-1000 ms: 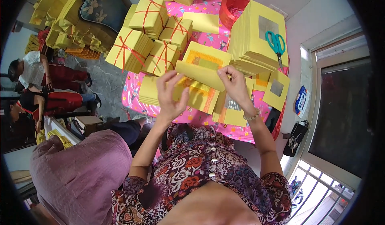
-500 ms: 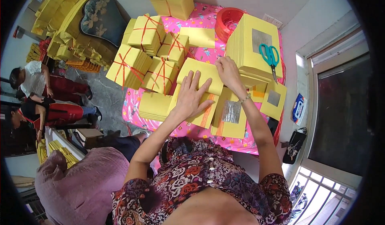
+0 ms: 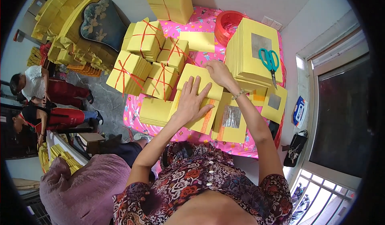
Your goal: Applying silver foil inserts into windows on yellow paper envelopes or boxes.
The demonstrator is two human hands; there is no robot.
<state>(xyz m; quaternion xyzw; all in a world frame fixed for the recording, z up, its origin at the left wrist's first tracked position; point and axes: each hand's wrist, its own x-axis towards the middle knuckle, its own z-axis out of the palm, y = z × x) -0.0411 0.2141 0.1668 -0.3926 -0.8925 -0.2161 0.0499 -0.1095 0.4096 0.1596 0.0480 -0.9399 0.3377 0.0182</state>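
Note:
A folded sheet of yellow paper [image 3: 195, 73] lies before me on other yellow sheets. My left hand [image 3: 190, 104] rests flat on it, fingers spread. At its far right edge, my right hand [image 3: 220, 74] has its fingers curled down against the paper; the fingertips are partly hidden. Beneath my left hand shows a sheet with an orange stripe [image 3: 208, 118]. Just right of that is a yellow sheet bearing a silver foil square [image 3: 232, 117]. A low stack of yellow paper [image 3: 154, 110] sits to the left of my left hand.
Bundles tied with red string [image 3: 126, 70] stand left. A tall yellow stack [image 3: 240, 50] at right carries teal-handled scissors [image 3: 269, 60]. Behind are a red plastic basket [image 3: 224, 26] and a bigger tied bundle [image 3: 170, 4]. Pink patterned cloth [image 3: 204, 14] covers the table. Other people [image 3: 60, 114] are at far left.
My right hand has moved left along the folded paper's far edge. My left hand stays flat on the sheet. The whole view has shifted slightly.

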